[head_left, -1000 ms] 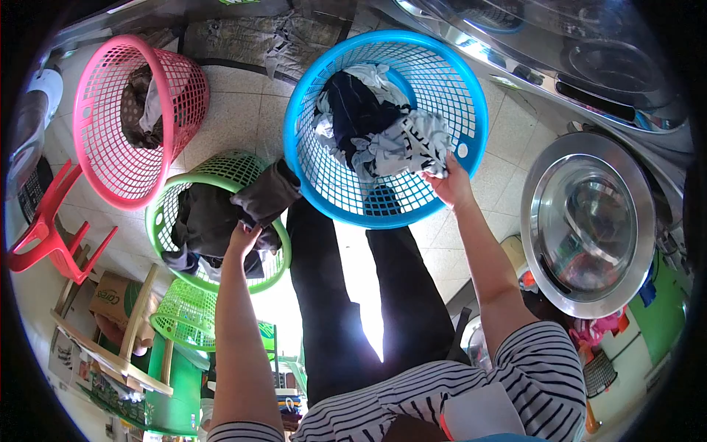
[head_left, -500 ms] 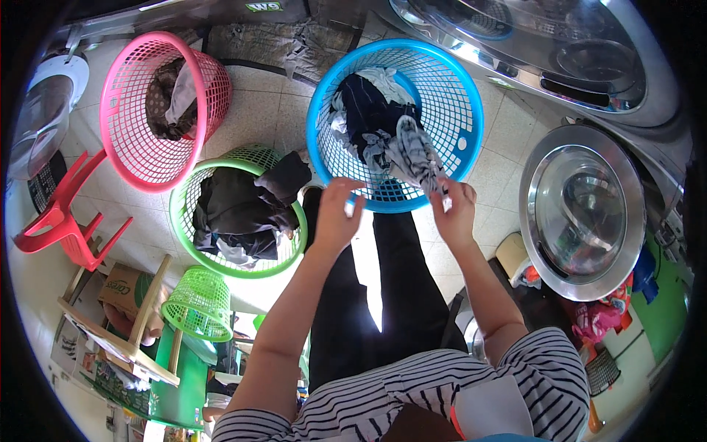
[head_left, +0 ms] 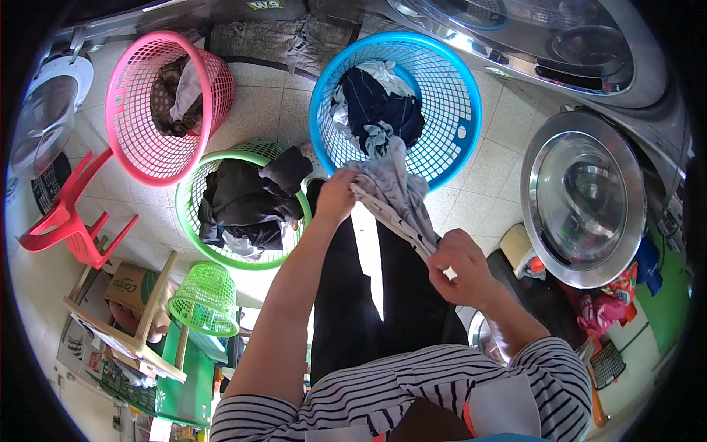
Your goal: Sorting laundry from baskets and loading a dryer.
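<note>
A grey-and-white patterned garment (head_left: 398, 188) is stretched between my two hands at the near rim of the blue laundry basket (head_left: 471, 140). My left hand (head_left: 336, 197) grips its left end, and my right hand (head_left: 462, 269) pinches the other end, lower and closer to my body. The far part of the cloth still hangs over the basket's opening. Inside that basket lie a dark navy garment (head_left: 379, 110) and some pale clothes (head_left: 387, 76). What kind of garment I hold cannot be made out.
A green basket (head_left: 193, 228) of dark clothes stands left of my legs, with a pink basket (head_left: 118, 140) behind it. A red plastic chair (head_left: 70, 217) and small light-green basket (head_left: 202, 298) are further left. An open round machine door (head_left: 534, 199) juts out at right.
My left hand, open and empty before, has closed on the patterned garment. My right hand has pulled its end out of the blue basket, toward my body.
</note>
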`<state>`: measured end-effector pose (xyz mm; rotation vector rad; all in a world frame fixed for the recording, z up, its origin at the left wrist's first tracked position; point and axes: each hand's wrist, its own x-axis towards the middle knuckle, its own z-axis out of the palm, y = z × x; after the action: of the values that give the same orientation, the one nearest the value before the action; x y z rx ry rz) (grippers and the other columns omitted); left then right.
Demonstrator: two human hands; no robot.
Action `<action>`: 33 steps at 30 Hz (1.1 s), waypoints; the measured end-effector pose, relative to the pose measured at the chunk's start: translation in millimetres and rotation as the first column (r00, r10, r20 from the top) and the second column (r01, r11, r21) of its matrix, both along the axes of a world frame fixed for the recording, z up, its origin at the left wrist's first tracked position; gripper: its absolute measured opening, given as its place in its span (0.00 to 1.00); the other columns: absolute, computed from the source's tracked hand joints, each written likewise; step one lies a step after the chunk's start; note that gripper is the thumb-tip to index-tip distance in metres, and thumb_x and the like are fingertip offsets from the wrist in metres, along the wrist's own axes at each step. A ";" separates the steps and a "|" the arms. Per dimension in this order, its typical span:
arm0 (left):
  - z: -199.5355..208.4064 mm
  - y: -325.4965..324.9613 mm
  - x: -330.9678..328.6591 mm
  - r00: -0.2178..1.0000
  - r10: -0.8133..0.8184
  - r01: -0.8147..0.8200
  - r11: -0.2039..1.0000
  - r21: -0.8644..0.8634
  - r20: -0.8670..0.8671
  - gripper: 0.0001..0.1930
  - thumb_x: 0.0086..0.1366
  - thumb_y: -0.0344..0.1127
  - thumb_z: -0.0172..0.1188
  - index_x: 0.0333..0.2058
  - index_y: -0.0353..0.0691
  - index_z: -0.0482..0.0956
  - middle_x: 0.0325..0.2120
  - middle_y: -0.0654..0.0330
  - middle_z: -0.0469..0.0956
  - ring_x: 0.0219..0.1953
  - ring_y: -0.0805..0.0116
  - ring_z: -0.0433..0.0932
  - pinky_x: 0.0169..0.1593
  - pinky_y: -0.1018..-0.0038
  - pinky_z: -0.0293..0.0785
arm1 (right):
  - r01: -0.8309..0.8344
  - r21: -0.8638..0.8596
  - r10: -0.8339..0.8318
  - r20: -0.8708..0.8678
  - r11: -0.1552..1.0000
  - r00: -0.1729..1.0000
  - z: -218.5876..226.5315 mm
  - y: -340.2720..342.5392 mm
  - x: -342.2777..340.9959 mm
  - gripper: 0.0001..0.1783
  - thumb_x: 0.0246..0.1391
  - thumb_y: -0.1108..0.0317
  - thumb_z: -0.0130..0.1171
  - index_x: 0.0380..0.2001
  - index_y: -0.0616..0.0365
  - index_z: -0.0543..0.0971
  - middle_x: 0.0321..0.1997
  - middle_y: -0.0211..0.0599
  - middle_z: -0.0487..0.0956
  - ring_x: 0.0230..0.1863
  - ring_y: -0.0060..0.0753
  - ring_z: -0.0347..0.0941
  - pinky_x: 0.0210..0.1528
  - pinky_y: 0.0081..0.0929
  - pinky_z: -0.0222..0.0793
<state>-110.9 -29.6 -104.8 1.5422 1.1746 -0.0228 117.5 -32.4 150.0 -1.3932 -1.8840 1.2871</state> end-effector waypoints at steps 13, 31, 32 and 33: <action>90.2 -3.6 -99.2 0.818 0.572 -0.575 0.804 0.155 0.065 0.32 0.44 0.13 0.45 0.52 0.37 0.67 0.52 0.48 0.63 0.54 0.49 0.65 0.58 0.66 0.61 | 0.591 -0.234 -0.602 0.031 0.772 0.798 -121.5 11.5 -33.0 0.26 0.40 0.89 0.48 0.46 0.59 0.72 0.39 0.44 0.77 0.45 0.37 0.73 0.48 0.26 0.66; 158.5 154.4 -229.0 0.497 0.846 -0.745 0.301 0.596 0.193 0.20 0.64 0.31 0.52 0.54 0.35 0.63 0.48 0.51 0.69 0.46 0.63 0.72 0.49 0.69 0.71 | 0.333 -0.394 -0.070 0.551 0.857 0.832 -363.8 -29.7 -7.5 0.32 0.41 0.65 0.66 0.53 0.41 0.70 0.55 0.67 0.63 0.56 0.63 0.63 0.56 0.43 0.64; 147.7 150.3 -218.0 0.490 0.862 -0.758 0.348 0.552 0.130 0.23 0.64 0.29 0.52 0.57 0.36 0.60 0.51 0.49 0.67 0.48 0.61 0.71 0.50 0.68 0.71 | 0.448 -0.454 -0.127 0.579 0.770 0.805 -380.7 -27.4 -3.5 0.32 0.42 0.63 0.65 0.54 0.39 0.69 0.55 0.63 0.65 0.57 0.64 0.62 0.57 0.44 0.63; 134.9 137.3 -203.5 0.459 0.886 -0.793 0.375 0.479 0.068 0.25 0.63 0.29 0.53 0.58 0.36 0.57 0.51 0.49 0.67 0.48 0.60 0.72 0.51 0.68 0.71 | 0.554 -0.502 -0.177 0.614 0.664 0.769 -397.5 -26.0 1.2 0.32 0.42 0.61 0.65 0.54 0.37 0.69 0.55 0.60 0.67 0.58 0.66 0.60 0.58 0.45 0.62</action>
<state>-314.4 107.6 30.0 1.1142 2.1688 0.8860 118.7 -58.4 -247.5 -2.5923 -1.2716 1.5234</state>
